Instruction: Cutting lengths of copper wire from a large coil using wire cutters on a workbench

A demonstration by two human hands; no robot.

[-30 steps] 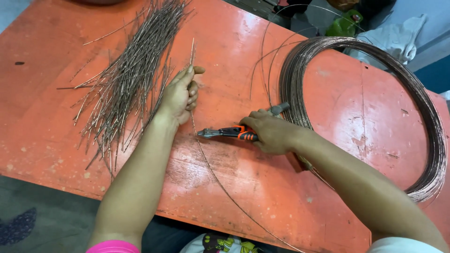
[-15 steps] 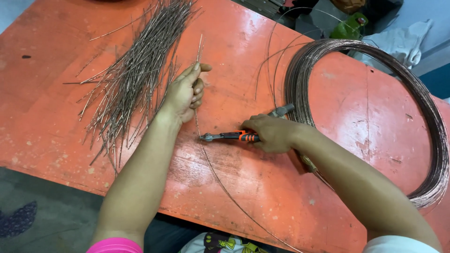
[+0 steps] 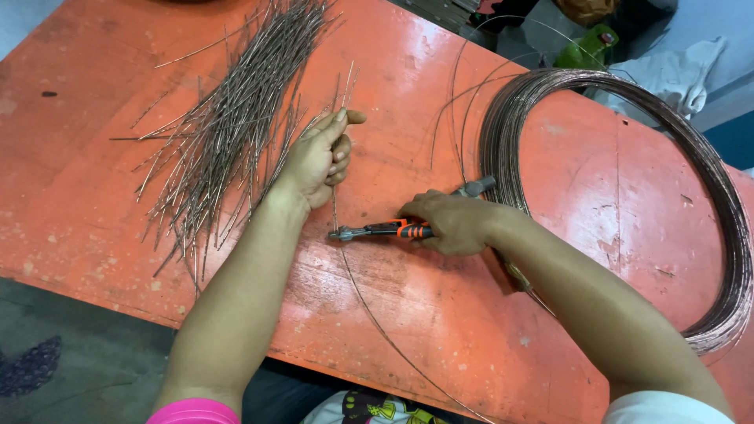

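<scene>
— What was the left hand [image 3: 318, 161] doing?

— It was curled shut around a thin wire [image 3: 335, 206], thumb laid along the top, near the middle of the orange table [image 3: 94, 228]. The wire's short free end poked out past the fingertips toward the far edge.

— And the right hand [image 3: 452, 222]?

— Closed around the orange-and-black handles of a pair of pliers [image 3: 381, 231], just beside the left hand on its right. The tool's metal nose met the wire just below the left hand; whether it was biting the wire or only touching it, I could not tell.

— Where did the wire go from there?

— It ran on from the nose in a long curve across the table to the near edge.

— What lay around the hands?

— To the left of the left hand, a loose pile of cut wire lengths [image 3: 232, 129] spread from the far edge toward the near left part of the table, some pieces touching the hand's outer side. To the right, behind the right wrist, a large coil of wire [image 3: 711, 177] lay flat on the right half of the table, with a few loose strands arching off it toward the far edge.

— Any containers?

— I saw no container on the table; the cut pieces lay straight on the bare top. Beyond the far right corner there was a green bottle [image 3: 585, 51] and a pale cloth [image 3: 675, 74].
</scene>
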